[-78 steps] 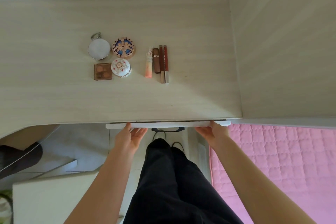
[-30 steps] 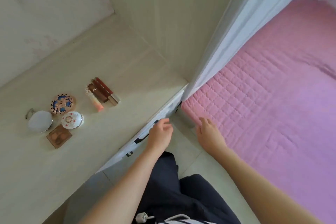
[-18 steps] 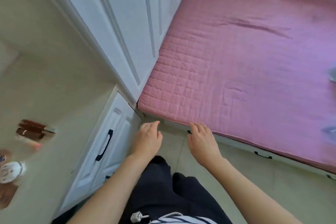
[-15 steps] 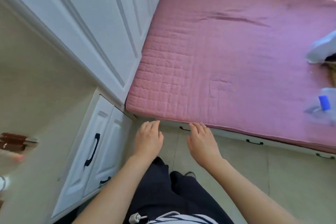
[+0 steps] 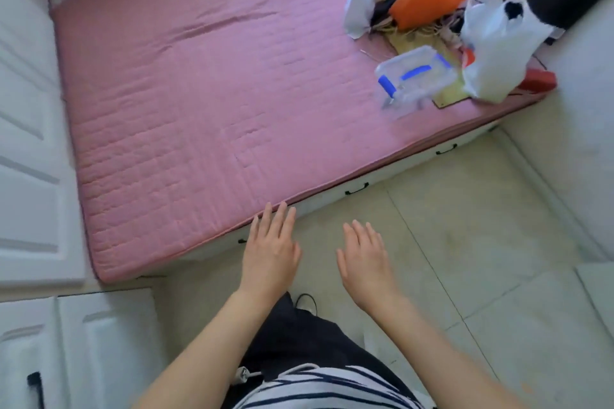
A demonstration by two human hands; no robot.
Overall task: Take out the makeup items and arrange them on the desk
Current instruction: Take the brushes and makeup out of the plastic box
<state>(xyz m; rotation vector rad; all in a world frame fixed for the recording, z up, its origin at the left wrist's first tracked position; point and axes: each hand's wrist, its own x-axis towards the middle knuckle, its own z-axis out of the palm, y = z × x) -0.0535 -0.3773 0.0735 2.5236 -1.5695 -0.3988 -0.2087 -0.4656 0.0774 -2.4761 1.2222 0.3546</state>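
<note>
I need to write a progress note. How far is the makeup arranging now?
Done: cannot be judged; neither desk nor makeup is in view. In hand: nothing, the left hand and right hand are open, above the beige tiled floor beside the pink quilted mattress. Left: cannot tell.

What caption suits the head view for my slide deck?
Both open hands, left and right, hover empty beside a pink mattress.

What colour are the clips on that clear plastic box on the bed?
Blue, on the clear plastic box; head view.
</note>
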